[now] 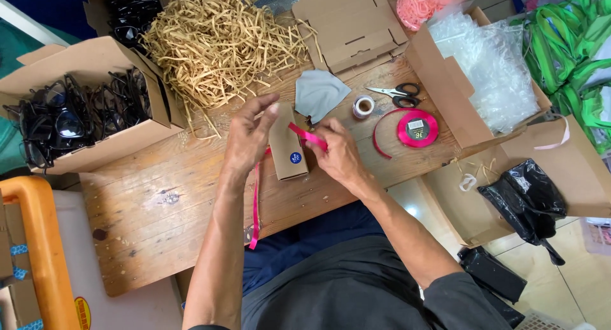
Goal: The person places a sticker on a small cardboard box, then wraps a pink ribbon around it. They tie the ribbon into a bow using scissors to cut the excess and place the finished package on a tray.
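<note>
box of black glasses (76, 110) at the desk (159, 203) edge, heap of paper shreds (223, 37), grey cloth (320, 93), scissors (396, 93), tape roll (363, 106), box of clear bags (490, 69)

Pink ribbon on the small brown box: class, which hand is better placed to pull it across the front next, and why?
Probably the right hand: it pinches the pink ribbon at the small brown box, while the left hand steadies the box's top.

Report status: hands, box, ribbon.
Left hand steadies small brown box. Right hand pinches pink ribbon across it. Ribbon tail hangs off wooden table. Nothing in the way.
</note>
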